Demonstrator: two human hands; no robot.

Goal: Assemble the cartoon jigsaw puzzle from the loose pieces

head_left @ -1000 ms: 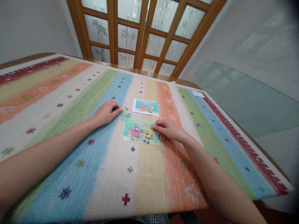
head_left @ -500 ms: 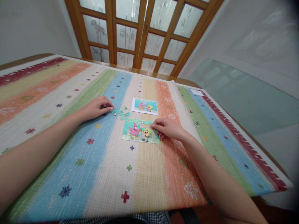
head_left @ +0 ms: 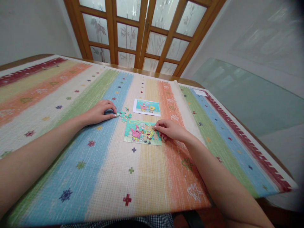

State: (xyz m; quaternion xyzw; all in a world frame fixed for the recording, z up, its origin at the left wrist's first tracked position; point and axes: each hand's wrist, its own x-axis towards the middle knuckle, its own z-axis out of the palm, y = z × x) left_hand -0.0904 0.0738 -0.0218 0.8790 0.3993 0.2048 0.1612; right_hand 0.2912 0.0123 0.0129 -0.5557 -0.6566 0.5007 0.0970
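Head-worn view, forward and down across the striped tablecloth [head_left: 152, 177]

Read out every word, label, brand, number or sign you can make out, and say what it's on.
No words, brands or numbers are readable.
Puzzle and picture card: any lettering is too small to read.
White slip, far right: too small and blurred to read.
Tablecloth: plus shapes like "+", seemingly just pattern.

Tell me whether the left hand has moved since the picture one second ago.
Yes: judged against the printed card lying on the table, the left hand has shifted left, widening the gap between them.
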